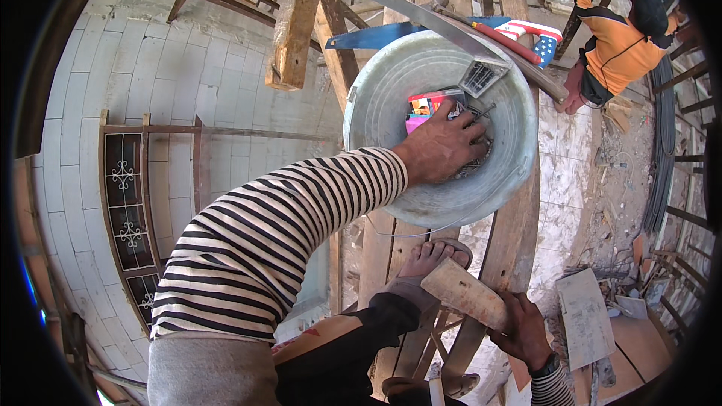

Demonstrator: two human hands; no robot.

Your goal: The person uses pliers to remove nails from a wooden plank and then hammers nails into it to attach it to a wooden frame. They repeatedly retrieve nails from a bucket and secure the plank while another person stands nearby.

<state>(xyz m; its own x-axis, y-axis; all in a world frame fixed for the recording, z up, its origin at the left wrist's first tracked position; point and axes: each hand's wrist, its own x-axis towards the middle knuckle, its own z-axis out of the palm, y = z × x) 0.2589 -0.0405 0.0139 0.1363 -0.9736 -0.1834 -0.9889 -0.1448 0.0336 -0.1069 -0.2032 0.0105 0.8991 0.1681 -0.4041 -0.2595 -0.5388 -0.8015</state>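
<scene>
My left hand (pixel 444 143), at the end of a striped sleeve, reaches down inside a grey bucket (pixel 362 128). Its fingers are apart and bent over a pile of loose nails (pixel 485 114), their tips partly hidden. Beside them lies a small red and pink box (pixel 423 107). At the lower right, my right hand (pixel 524 331) is closed around one end of a short wooden block (pixel 465 291), held over the planks. Across the bucket's far rim rests a long grey metal blade (pixel 406 6). Behind it lies a handsaw (pixel 376 36) with a star-patterned handle.
The bucket stands on wooden planks (pixel 511 244), with my foot (pixel 432 257) just in front. A red-handled tool (pixel 511 43) and a brown bar (pixel 545 84) lie by its far rim. Another person (pixel 620 49) in orange is at the far right. Rubble and boards (pixel 587 316) lie lower right.
</scene>
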